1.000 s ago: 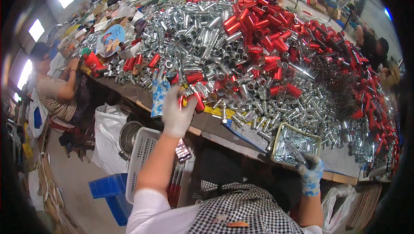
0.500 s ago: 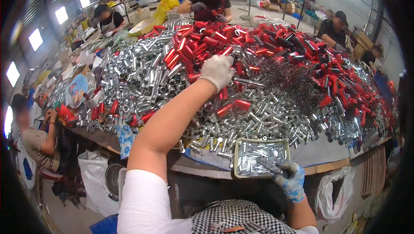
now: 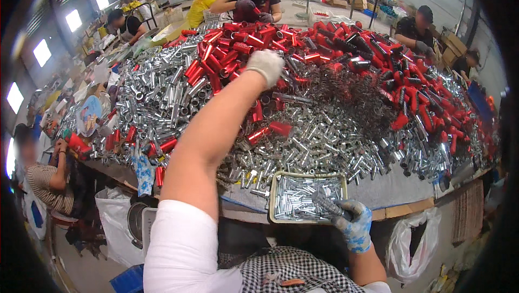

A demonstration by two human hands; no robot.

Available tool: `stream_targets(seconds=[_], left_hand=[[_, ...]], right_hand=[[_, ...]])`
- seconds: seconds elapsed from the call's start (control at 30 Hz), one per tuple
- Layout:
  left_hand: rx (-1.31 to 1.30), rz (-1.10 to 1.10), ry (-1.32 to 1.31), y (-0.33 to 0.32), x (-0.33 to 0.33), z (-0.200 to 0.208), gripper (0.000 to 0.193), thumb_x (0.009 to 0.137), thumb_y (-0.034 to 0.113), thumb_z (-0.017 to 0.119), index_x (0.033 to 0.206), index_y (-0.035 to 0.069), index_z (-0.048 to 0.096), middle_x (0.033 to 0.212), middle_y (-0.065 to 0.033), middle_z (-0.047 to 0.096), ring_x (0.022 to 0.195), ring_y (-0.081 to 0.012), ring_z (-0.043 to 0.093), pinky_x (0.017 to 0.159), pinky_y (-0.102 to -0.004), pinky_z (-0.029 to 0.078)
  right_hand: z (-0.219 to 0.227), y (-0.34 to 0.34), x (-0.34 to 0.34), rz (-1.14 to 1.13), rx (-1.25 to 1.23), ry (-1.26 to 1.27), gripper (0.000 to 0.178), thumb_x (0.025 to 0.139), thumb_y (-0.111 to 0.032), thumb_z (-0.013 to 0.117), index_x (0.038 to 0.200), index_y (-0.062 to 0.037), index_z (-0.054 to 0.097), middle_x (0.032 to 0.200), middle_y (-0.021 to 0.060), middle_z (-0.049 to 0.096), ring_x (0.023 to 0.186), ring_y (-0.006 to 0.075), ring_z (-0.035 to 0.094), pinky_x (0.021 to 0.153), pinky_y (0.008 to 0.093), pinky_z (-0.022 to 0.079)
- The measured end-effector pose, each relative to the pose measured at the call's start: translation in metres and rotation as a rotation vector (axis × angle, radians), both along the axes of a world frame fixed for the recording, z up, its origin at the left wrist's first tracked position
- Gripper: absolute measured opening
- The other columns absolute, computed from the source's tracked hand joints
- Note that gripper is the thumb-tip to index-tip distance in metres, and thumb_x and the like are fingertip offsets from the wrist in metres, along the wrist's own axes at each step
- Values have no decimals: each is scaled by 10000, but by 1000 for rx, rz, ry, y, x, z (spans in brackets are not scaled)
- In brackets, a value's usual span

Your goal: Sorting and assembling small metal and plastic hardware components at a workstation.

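My left hand [image 3: 266, 67], in a pale knitted glove, is stretched over the heap at the edge of the red metal tubes [image 3: 243, 47]. Its fingers curl under, and whatever they may hold is hidden. Low at the table's near edge, my right hand [image 3: 355, 226] wears a glove with a blue pattern. Between its thumb and fingers is a dark grey ridged piece that looks like a coil spring [image 3: 326, 204], tilted over the right side of a shallow tray [image 3: 274, 198]. Many small silver pins [image 3: 297, 194] lie in that tray.
Silver tubes [image 3: 162, 90] heap up on the left, dark springs [image 3: 351, 95] and red handles [image 3: 416, 98] on the right. Small silver fittings [image 3: 308, 141] spread nearer me. White sacks [image 3: 413, 244] hang below the table edge. Several co-workers sit around, one striped-shirted person [image 3: 51, 182] at left.
My view has shifted slightly, so the tray and right hand appear farther left. The left hand has moved a little left and away from me. The right hand still holds the ridged piece.
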State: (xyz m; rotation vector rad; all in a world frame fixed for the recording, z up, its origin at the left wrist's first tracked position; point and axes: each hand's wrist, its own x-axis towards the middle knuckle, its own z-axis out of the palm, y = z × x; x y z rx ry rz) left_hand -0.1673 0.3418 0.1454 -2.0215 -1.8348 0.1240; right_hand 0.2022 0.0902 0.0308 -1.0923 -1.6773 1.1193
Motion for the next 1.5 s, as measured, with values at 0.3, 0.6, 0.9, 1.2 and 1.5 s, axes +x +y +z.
stream_targets(seconds=[0.3, 0.6, 0.9, 1.2, 1.5], left_hand=[[-123, -83, -1784, -269, -23, -11, 299, 795, 165, 594, 1009, -2, 718, 864, -35, 674, 736, -62, 566, 629, -245, 444], [-299, -58, -2013, -428, 61, -158, 315, 789, 73, 636, 1090, 17, 712, 829, -39, 674, 619, -71, 584, 556, -230, 463], [-330, -130, -1871, -429, 81, -163, 279, 788, 96, 637, 1029, -20, 716, 893, -100, 691, 774, -136, 657, 684, -273, 525], [-115, -243, -1691, -393, 119, -137, 343, 931, 250, 567, 751, -36, 625, 734, -240, 620, 664, -380, 621, 597, -413, 476], [-139, -76, -865, -286, 150, -124, 202, 865, 213, 584, 914, 71, 720, 1030, -159, 680, 922, -301, 659, 744, -423, 548]], right_hand=[[-16, -22, 13, -43, -146, 6, 414, 693, -189, 775, 1024, 32, 663, 977, 99, 654, 860, 180, 615, 775, 311, 502], [3, -41, -4, 510, 78, -302, 356, 645, -184, 794, 930, 7, 700, 821, 95, 663, 722, 189, 624, 653, 321, 492], [-9, -66, -19, 586, 225, -370, 371, 584, -125, 838, 895, -4, 675, 811, 125, 683, 693, 225, 655, 634, 331, 517], [0, -70, -51, 612, -135, -404, 709, 621, -152, 857, 1247, 60, 601, 911, 121, 721, 816, 139, 671, 762, 288, 536], [-8, -55, 7, 274, -230, -423, 376, 736, -99, 722, 1073, 57, 661, 873, 43, 686, 788, 99, 599, 753, 279, 509]])
